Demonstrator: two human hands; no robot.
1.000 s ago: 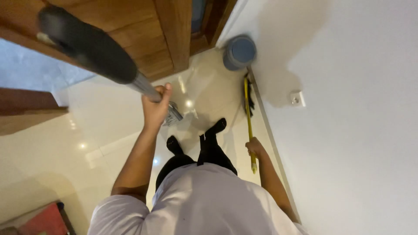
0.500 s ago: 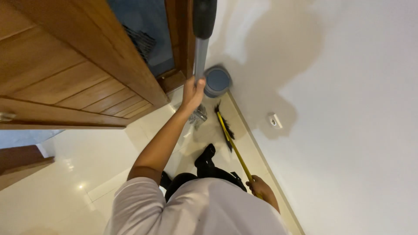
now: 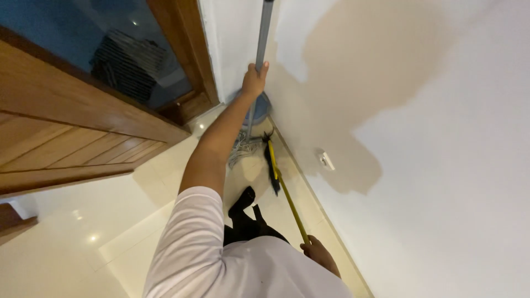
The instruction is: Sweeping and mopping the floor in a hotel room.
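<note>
Two handles, one corner — we work along the foot of the white wall (image 3: 441, 165).

Our left hand (image 3: 254, 80) is closed around the grey mop pole (image 3: 263, 33), whose stringy head (image 3: 242, 148) rests on the pale tiled floor (image 3: 72, 243) just before a blue bucket (image 3: 261, 106). Our right hand (image 3: 317, 253) is wrapped around the yellow broom handle (image 3: 287, 196), its dark bristles (image 3: 269, 163) down by the skirting. Best, we judge, to keep both grips firm and each shaft clear of the other — and of the wooden door frame (image 3: 187, 60).
</note>
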